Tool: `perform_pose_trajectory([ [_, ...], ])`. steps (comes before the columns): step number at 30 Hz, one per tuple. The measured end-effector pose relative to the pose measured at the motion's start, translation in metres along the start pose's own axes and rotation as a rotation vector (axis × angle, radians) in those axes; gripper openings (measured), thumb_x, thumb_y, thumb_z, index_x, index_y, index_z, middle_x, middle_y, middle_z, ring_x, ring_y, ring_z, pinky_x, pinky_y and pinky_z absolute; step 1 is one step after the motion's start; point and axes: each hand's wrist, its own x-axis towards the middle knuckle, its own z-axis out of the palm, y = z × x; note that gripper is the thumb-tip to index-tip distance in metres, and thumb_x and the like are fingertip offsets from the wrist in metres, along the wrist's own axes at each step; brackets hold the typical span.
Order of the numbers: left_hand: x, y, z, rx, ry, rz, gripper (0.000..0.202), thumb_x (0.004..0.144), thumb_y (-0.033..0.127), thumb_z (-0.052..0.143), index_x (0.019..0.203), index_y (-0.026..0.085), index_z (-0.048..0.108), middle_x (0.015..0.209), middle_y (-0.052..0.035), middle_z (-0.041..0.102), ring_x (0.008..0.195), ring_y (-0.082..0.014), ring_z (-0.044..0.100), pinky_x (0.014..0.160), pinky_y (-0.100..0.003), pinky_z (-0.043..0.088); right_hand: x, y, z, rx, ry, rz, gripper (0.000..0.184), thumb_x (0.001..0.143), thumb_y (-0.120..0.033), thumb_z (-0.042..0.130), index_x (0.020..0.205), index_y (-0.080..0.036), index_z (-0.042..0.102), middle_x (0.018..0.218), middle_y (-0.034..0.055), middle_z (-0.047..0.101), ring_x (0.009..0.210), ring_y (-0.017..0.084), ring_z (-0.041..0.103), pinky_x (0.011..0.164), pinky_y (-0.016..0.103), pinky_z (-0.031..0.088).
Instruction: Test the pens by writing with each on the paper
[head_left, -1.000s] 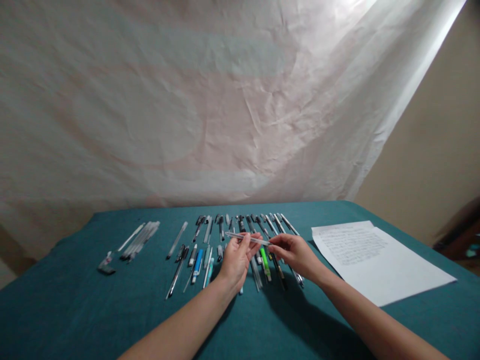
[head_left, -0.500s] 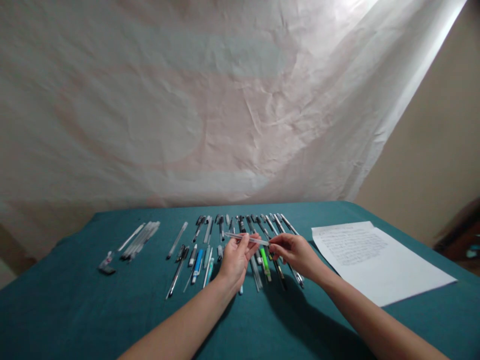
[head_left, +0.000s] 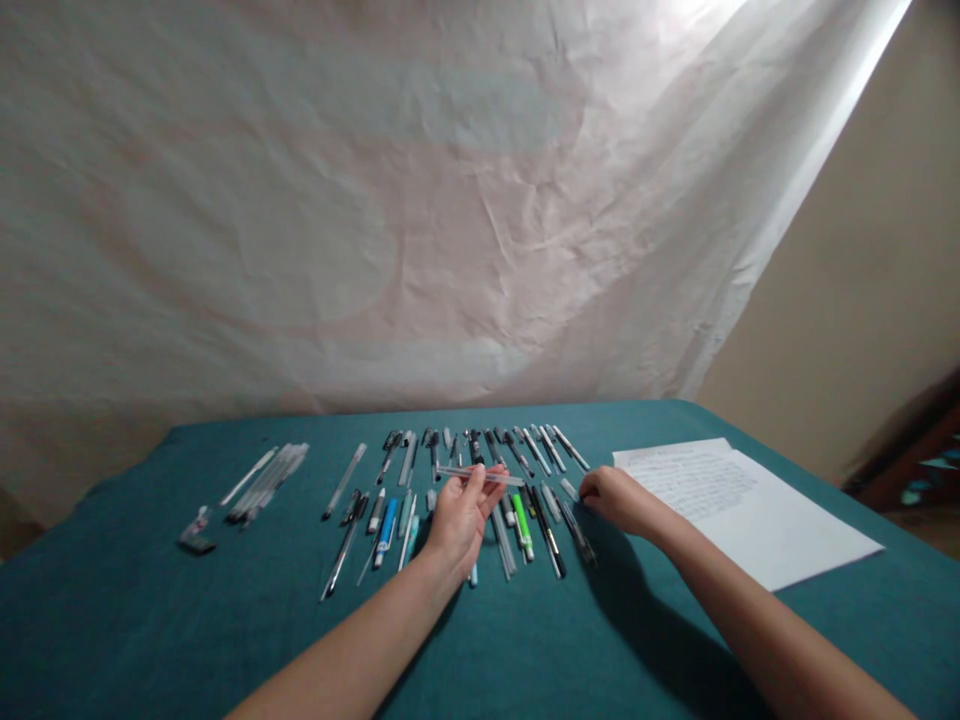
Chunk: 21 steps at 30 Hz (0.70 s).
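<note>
My left hand (head_left: pixel 459 518) is closed around a clear pen barrel (head_left: pixel 504 479), thumb on top, with the tube lying crosswise over the rows of pens. To its right, my right hand (head_left: pixel 621 498) is low at the table with its fingers curled together. What they pinch, if anything, is hidden. Just left of those fingers lies a clear pen cap (head_left: pixel 568 489), and below it a dark pen (head_left: pixel 578 535). Between the hands are a bright green highlighter-like pen (head_left: pixel 523 527) and a slim black pen (head_left: pixel 550 540).
Several pens and pen parts lie in two rows, among them a blue tube-shaped piece (head_left: pixel 385 530). A bundle of clear barrels (head_left: pixel 268 485) and a crumpled small wrapper (head_left: pixel 196 533) lie at left. Handwritten paper (head_left: pixel 780 525) is at right. Behind hangs a pale sheet (head_left: pixel 450 250).
My right hand has left the end of the clear barrel and moved right and down to the table. My left hand still holds the barrel. The view has shifted slightly.
</note>
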Motion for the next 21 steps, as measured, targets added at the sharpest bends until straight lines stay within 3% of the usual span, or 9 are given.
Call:
perform_pose_trajectory([
  [21, -0.0014, -0.0002, 0.0007, 0.014, -0.002, -0.014, 0.006, 0.085, 0.011, 0.048, 0.08, 0.011, 0.051, 0.088, -0.0116, 0.067, 0.078, -0.0125, 0.065, 0.073, -0.023, 0.053, 0.0037, 0.0014, 0.0108, -0.127, -0.002, 0.139, 0.02, 0.073, -0.035, 0.057, 0.079, -0.019, 0.067, 0.079, 0.0065, 0.068, 0.074, 0.019, 0.061, 0.056, 0.023, 0.033],
])
